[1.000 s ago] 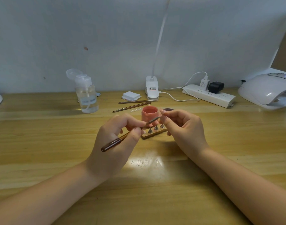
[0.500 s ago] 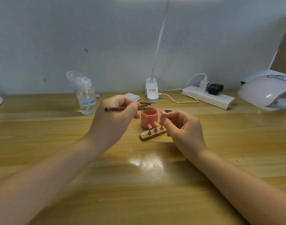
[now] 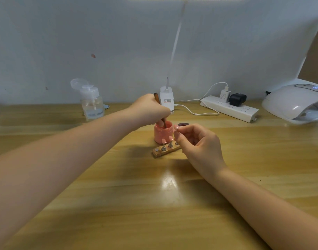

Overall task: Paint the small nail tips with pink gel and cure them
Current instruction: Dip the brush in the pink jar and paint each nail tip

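right hand sits nearest, centre-right of frame, fingers curled, thumb and forefinger pinching one small nail tip held up just right of the jar rim; it looks pinkish but is too small to tell whether it is coated. just left of and below that hand, wooden holder lies on the table, long axis running lower left to upper right, with pegs carrying pink nail tips; leftmost peg looks bare.

pink gel jar stands touching or just behind the holder, centre frame, open. left hand reaches in from lower left, above the jar, fingers wrapped round the brush; brush near upright, top end tilted slightly left, lower end down inside the jar mouth. dark lid just right of jar, behind the held tip.

judgement: loading gel; next the brush must travel a short way right and toward the camera to the held tip.

far: pump bottle upper left, power strip, curing lamp at the right edge, well apart from both hands; right hand is nearer it.
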Demonstrator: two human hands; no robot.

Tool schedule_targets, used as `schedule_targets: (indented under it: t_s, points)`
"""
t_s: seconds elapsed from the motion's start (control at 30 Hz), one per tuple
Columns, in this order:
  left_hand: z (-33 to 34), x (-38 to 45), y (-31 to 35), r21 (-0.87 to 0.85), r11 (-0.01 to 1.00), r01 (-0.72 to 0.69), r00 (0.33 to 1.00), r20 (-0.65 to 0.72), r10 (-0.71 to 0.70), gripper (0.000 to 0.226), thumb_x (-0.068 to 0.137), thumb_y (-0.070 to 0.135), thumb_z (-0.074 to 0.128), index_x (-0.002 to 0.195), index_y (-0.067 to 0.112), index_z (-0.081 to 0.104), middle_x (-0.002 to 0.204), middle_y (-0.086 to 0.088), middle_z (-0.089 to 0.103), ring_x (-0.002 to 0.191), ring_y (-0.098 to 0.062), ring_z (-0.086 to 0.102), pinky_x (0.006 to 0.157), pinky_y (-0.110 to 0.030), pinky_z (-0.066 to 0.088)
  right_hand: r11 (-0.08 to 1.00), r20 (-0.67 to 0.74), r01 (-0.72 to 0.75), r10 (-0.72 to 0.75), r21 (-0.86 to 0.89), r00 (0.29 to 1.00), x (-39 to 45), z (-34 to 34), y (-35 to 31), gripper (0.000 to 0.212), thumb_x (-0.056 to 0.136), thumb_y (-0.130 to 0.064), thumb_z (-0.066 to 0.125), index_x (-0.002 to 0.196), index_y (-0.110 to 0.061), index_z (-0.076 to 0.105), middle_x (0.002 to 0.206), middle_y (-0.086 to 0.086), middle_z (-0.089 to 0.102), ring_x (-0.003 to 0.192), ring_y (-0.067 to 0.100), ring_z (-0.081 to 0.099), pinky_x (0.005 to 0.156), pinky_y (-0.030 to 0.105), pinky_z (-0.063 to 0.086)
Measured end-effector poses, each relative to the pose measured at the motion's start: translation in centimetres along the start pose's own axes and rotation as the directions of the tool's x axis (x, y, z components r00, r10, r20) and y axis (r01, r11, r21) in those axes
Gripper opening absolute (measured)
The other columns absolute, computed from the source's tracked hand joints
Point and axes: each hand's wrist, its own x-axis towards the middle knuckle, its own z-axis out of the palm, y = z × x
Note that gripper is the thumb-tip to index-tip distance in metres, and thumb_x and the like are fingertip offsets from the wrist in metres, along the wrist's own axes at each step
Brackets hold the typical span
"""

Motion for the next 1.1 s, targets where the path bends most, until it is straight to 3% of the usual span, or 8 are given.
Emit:
schedule_targets:
  t_s: [0.23, 0.4, 0.57, 0.87, 1.1]
  points:
    - [-1.0, 0.0, -1.0, -0.206, 0.969, 0.137, 0.985, -0.075, -0.156, 0.019, 0.085, 0.011, 0.054, 0.076, 0.004, 0.069, 0.042, 0.003, 0.060, 0.030, 0.000, 0.049, 0.030, -0.009, 0.030, 1.000, 0.006, 0.022, -0.022, -0.011, 1.000, -0.1, 0.1, -0.1, 0.003, 0.085, -0.013, 0.071, 0.087, -0.011, 0.070, 0.071, 0.012, 0.067, 0.065, 0.033, 0.060, 0.061, 0.051, 0.050]
    - [-3.1, -0.3, -3.1, -0.439, 0.865, 0.244, 0.947, -0.082, -0.309, 0.019, 0.083, 0.015, 0.053, 0.077, 0.008, 0.069, 0.047, 0.005, 0.061, 0.045, -0.007, 0.043, 0.044, -0.018, 0.031, 0.999, 0.022, 0.033, -0.032, -0.032, 0.999, -0.1, 0.0, -0.2, 0.004, 0.085, -0.014, 0.071, 0.088, -0.012, 0.070, 0.071, 0.010, 0.067, 0.065, 0.031, 0.060, 0.061, 0.051, 0.051]
    - [-3.7, -1.1, -4.7, -0.595, 0.752, 0.283, 0.929, -0.025, -0.370, 0.018, 0.084, 0.018, 0.053, 0.079, 0.011, 0.068, 0.050, 0.006, 0.061, 0.041, -0.005, 0.044, 0.041, -0.016, 0.034, 0.998, 0.024, 0.036, -0.034, -0.051, 0.999, -0.1, 0.0, -0.3, 0.004, 0.085, -0.014, 0.071, 0.089, -0.012, 0.070, 0.073, 0.005, 0.068, 0.066, 0.028, 0.061, 0.063, 0.050, 0.051]
    - [-3.0, -2.2, -5.5, -0.648, 0.651, 0.395, 0.894, 0.108, -0.435, 0.019, 0.089, 0.017, 0.047, 0.079, 0.013, 0.063, 0.049, 0.007, 0.060, 0.051, -0.007, 0.042, 0.051, -0.019, 0.031, 0.998, 0.028, 0.038, -0.037, -0.059, 0.999, -0.1, -0.1, -0.3, 0.005, 0.085, -0.015, 0.071, 0.089, -0.011, 0.069, 0.073, 0.005, 0.068, 0.065, 0.027, 0.061, 0.062, 0.049, 0.051]
    - [-3.7, -3.3, -6.1, -0.721, 0.598, 0.351, 0.901, 0.087, -0.424, 0.023, 0.092, 0.014, 0.045, 0.076, 0.011, 0.062, 0.048, 0.006, 0.059, 0.053, -0.009, 0.041, 0.055, -0.020, 0.029, 0.997, 0.034, 0.041, -0.039, -0.062, 0.999, -0.2, -0.1, -0.5, 0.006, 0.086, -0.015, 0.070, 0.089, -0.011, 0.069, 0.073, 0.003, 0.067, 0.064, 0.025, 0.060, 0.062, 0.048, 0.052]
